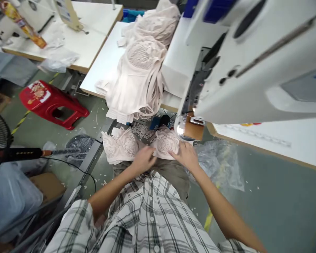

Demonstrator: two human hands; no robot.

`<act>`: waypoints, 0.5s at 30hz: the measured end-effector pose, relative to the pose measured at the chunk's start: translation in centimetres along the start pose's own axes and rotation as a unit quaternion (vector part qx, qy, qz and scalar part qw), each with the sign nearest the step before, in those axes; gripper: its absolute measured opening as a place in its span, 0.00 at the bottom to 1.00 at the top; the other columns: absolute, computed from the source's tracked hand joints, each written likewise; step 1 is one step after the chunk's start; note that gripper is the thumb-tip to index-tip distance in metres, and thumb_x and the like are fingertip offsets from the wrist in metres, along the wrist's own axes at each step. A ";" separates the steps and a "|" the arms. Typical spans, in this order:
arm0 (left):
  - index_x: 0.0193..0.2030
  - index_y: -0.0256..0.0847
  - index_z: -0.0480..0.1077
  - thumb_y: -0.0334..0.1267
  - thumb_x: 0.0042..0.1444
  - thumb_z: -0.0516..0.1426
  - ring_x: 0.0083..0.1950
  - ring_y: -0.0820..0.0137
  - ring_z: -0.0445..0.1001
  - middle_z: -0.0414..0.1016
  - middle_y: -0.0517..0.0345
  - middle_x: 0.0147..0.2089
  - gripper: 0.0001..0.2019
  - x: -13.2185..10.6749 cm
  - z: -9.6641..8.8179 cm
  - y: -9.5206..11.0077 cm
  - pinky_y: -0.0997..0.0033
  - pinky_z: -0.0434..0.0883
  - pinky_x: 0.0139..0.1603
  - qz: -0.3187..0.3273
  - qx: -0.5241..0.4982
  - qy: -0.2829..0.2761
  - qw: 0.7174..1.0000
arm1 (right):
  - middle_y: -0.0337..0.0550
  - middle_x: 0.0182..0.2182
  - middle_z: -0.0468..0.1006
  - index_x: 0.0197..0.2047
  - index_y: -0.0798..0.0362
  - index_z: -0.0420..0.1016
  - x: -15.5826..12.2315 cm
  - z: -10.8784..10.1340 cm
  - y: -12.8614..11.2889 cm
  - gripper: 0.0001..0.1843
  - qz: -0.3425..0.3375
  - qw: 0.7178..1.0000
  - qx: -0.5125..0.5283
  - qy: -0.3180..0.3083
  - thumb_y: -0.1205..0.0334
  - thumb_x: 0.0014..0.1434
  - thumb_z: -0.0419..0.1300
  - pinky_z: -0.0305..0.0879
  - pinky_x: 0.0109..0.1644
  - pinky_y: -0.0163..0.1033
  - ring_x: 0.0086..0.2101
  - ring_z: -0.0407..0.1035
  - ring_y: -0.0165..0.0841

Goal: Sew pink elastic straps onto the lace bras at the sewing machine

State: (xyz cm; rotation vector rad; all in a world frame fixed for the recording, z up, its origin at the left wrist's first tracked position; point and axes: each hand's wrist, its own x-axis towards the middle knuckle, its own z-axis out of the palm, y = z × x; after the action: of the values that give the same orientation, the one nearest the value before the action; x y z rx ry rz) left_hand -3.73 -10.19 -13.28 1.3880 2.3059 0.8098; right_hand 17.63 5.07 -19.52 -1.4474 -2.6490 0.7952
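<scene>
A pale pink lace bra (121,146) lies spread over my lap, its two cups facing up. My left hand (144,159) is closed on its lower edge, near the middle between the cups. At the right-hand cup, my right hand (186,154) pinches the outer edge, thumb on the lace and fingers on the far side. The fingertips of both hands are partly hidden by the fabric. Just beyond my right hand is the rounded arm end of a white sewing machine (239,84).
A stack of similar bras (139,73) hangs over the front of a white table (102,66). On the floor to the left are a red stool (52,103) and plastic bags. A fan (0,140) stands at the left edge. Clear plastic (221,163) lies at right.
</scene>
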 end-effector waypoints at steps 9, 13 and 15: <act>0.24 0.42 0.56 0.38 0.64 0.50 0.29 0.69 0.65 0.59 0.61 0.21 0.16 -3.1 -12.5 -9.4 0.71 0.54 0.31 -0.250 0.095 -0.035 0.963 | 0.63 0.52 0.67 0.58 0.61 0.63 -0.1 -0.9 -3.6 0.38 0.070 0.979 0.126 0.144 0.37 0.57 0.54 0.58 0.60 0.59 0.55 0.59 0.52; 0.23 0.41 0.59 0.39 0.65 0.49 0.26 0.72 0.62 0.62 0.62 0.21 0.17 -6.0 -10.7 -2.5 0.72 0.54 0.29 -0.187 0.023 -0.131 0.973 | 0.58 0.55 0.70 0.60 0.54 0.64 -2.6 -3.2 -11.5 0.35 -0.189 0.963 0.183 -0.061 0.39 0.57 0.59 0.61 0.57 0.51 0.54 0.64 0.47; 0.23 0.40 0.62 0.43 0.64 0.52 0.26 0.74 0.64 0.65 0.63 0.22 0.18 -6.7 -10.0 0.9 0.74 0.58 0.29 -0.126 -0.039 -0.203 0.970 | 0.50 0.40 0.77 0.46 0.54 0.74 -4.2 -4.6 -13.8 0.24 -0.309 0.908 0.150 -0.242 0.41 0.59 0.59 0.64 0.44 0.42 0.40 0.69 0.40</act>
State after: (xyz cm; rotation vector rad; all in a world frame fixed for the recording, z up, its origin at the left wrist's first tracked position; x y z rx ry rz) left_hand -5.36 -18.77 -4.89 1.0783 2.0490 0.4779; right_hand 10.36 -2.43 -8.51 -0.3103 -2.8442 1.5152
